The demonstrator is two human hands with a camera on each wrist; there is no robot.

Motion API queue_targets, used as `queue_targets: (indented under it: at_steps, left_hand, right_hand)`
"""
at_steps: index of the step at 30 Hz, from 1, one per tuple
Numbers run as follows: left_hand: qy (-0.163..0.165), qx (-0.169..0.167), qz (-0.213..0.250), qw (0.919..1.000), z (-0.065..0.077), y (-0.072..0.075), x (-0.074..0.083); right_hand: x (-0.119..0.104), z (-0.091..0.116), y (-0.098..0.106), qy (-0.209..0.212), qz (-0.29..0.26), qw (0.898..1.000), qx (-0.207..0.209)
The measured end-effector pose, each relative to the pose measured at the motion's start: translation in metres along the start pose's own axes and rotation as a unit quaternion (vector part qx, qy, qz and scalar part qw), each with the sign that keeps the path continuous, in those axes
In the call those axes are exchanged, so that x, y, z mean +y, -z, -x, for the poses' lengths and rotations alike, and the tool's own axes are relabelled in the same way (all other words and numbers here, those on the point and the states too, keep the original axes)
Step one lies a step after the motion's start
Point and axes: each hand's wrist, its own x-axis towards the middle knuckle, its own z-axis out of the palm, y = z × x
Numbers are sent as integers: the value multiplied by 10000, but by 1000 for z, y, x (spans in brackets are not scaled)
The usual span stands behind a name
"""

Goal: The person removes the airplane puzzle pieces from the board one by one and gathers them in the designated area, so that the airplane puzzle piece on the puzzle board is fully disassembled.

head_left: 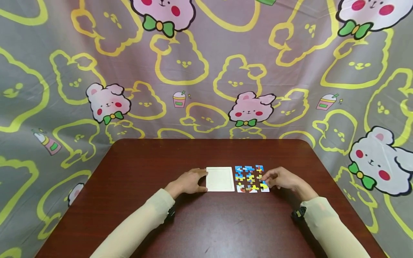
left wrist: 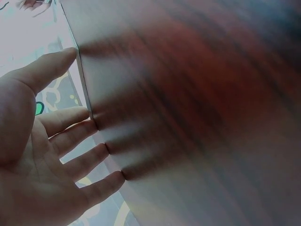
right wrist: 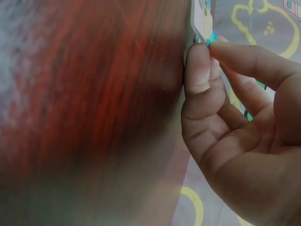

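Observation:
A cream square puzzle tray [head_left: 219, 179] with a shallow recess lies flat on the table. My left hand [head_left: 190, 181] touches its left side with thumb and fingers spread; in the left wrist view, the fingertips [left wrist: 111, 181] rest on the tabletop, the thumb against the tray's edge. Right of the tray, colourful jigsaw pieces [head_left: 250, 177] lie in loose rows, slightly apart. Over their right column, my right hand [head_left: 284, 179] pinches a jigsaw piece [right wrist: 212, 38] with blue on it between thumb and fingertips, the other fingers curled. The fingers partly hide that piece.
The dark red-brown table [head_left: 206, 222] has rounded far corners. A grey curtain [head_left: 206, 71] with cartoon rabbits and yellow outlines hangs behind it and along both sides. Dark wrist devices [head_left: 299, 213] sit at both sleeve cuffs.

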Motion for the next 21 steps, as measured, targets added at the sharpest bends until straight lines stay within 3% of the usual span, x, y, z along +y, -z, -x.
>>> queue_targets:
  at_steps: [21]
  left_hand:
    - [-111,60,-153,9998,1,-2,-3]
  right_hand:
    - [-5,-3,0,-186,147,9996,155]
